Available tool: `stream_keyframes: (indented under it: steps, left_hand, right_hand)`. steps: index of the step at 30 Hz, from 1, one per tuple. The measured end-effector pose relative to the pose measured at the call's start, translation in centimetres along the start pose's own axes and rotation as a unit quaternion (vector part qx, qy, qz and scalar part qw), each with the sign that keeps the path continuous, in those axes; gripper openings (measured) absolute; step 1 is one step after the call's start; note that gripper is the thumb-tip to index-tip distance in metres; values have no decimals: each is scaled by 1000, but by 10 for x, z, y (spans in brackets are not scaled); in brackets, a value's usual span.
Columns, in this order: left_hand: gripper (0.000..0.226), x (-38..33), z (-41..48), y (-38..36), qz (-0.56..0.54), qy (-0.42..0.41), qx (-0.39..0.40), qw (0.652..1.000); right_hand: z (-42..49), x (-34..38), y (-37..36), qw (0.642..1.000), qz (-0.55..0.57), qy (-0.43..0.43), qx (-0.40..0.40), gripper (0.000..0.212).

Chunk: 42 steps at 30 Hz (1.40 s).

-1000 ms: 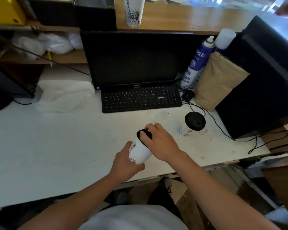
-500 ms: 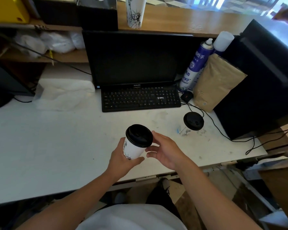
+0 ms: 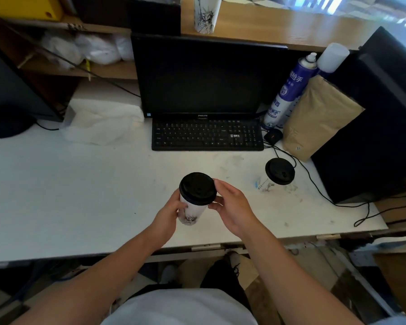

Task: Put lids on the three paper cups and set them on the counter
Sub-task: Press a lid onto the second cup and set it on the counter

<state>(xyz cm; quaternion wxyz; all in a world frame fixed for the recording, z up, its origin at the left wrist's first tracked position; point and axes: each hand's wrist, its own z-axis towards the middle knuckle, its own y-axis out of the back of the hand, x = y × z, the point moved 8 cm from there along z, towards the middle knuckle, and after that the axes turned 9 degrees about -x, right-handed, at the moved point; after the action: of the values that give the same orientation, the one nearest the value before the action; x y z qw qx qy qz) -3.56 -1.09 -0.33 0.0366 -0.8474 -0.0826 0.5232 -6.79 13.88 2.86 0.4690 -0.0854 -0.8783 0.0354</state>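
Observation:
My left hand [image 3: 167, 214] grips a white printed paper cup [image 3: 192, 213] by its side and holds it above the white desk [image 3: 80, 188]. A black lid [image 3: 197, 188] sits on the cup. My right hand [image 3: 234, 207] pinches the lid's right rim between thumb and fingers. To the right, a second cup [image 3: 265, 184] with a black lid [image 3: 279, 171] stands on the desk. A third white cup [image 3: 206, 15] stands on the raised wooden counter [image 3: 279, 26] behind the monitor, its top out of view.
A black monitor [image 3: 204, 76] and keyboard [image 3: 206, 134] sit at the desk's back. Right of them are a blue spray can [image 3: 288, 90], a brown paper bag [image 3: 319, 118], a large black box [image 3: 373, 127] and trailing cables [image 3: 314, 184]. A white plastic bag [image 3: 101, 123] lies at back left.
My right hand lifted off the lid, drew back, then returned to the lid's right rim. The cup rose slightly and now stands more upright in my left hand.

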Motion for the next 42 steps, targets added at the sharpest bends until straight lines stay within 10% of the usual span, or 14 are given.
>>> stream_keyframes:
  steps: [17,26,42]
  left_hand:
    - [29,14,17,1,-174,128,-164,962]
    - [35,18,34,5,-243,151,-90,954]
    - [43,14,34,8,-35,24,-74,996]
  right_hand:
    - [17,-46,-6,994,82,-39,-57,29]
    - [22,-43,-5,999,12,-5,-51,24]
    - [35,-51,0,993,-80,10,-84,37]
